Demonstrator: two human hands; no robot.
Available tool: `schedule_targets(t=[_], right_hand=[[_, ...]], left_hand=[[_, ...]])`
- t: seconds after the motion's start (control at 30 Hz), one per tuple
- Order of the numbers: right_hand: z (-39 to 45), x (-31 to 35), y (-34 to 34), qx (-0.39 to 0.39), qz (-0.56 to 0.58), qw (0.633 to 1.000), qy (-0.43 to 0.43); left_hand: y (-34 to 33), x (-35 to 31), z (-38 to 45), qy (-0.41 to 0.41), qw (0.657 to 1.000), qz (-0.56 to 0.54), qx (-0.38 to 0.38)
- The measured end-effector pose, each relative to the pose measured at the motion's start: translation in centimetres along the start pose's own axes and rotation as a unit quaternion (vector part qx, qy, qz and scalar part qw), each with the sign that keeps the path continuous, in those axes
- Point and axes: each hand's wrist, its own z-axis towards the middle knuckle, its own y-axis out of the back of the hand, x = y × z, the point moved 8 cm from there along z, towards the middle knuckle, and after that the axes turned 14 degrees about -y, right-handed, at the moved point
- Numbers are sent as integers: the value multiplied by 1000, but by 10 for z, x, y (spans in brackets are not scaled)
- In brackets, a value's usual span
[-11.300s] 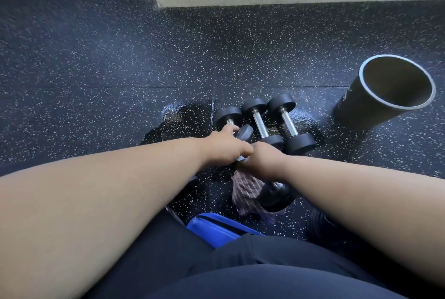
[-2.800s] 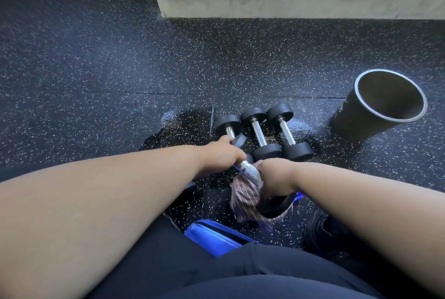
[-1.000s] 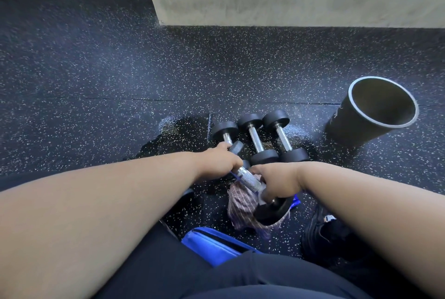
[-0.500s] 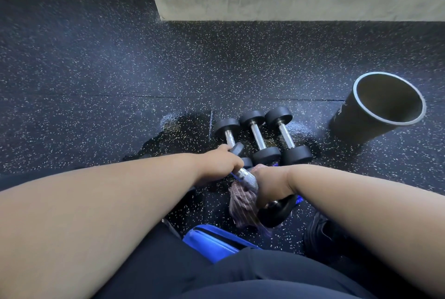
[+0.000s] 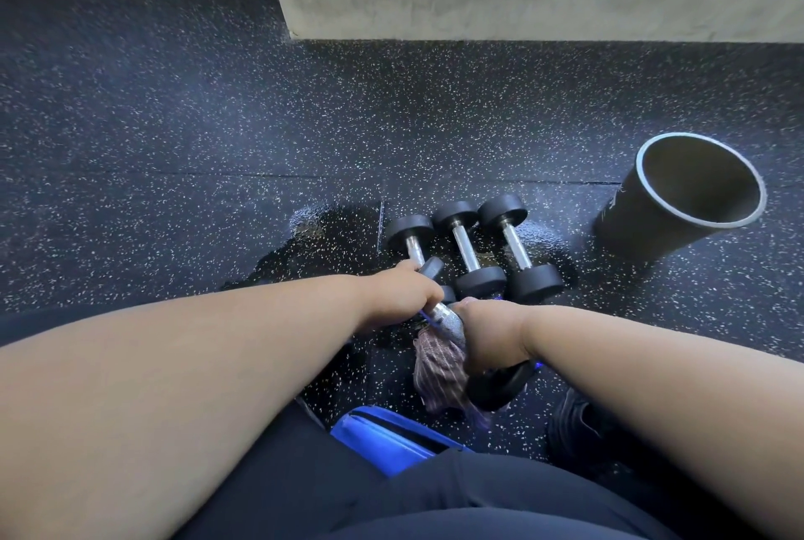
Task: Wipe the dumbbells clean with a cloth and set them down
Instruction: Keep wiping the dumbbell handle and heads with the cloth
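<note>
Gripping one dumbbell (image 5: 448, 317), both hands, cloth (image 5: 437, 370) under right hand (image 5: 489, 333).

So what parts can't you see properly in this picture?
All in the head view:
- Far end of the held dumbbell: hidden under the left hand.
- Most of the cloth: covered by the right hand.
- Near end of the leftmost floor dumbbell: behind the left hand.
- Blue object: partly behind the legs.

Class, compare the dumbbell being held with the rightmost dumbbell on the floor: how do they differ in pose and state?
The held dumbbell is gripped by both hands, a cloth against it; the rightmost dumbbell lies untouched. The held one is partly hidden; the rightmost shows fully. Both have black ends and metal handles.
</note>
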Motion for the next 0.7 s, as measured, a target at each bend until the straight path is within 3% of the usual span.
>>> schedule_targets(t=[0.3,0.5,0.7], right_hand=[[-13,-15,16,44,32,998,13],[-19,-15,15,16,-25,1000,8],[-17,-24,17,14,23,1000,5]], left_hand=[[0,-5,-9,10,1000,-16,-3],[1,-5,-9,14,1000,8,-8],[1,-15,-11,-13,999,27,-16]])
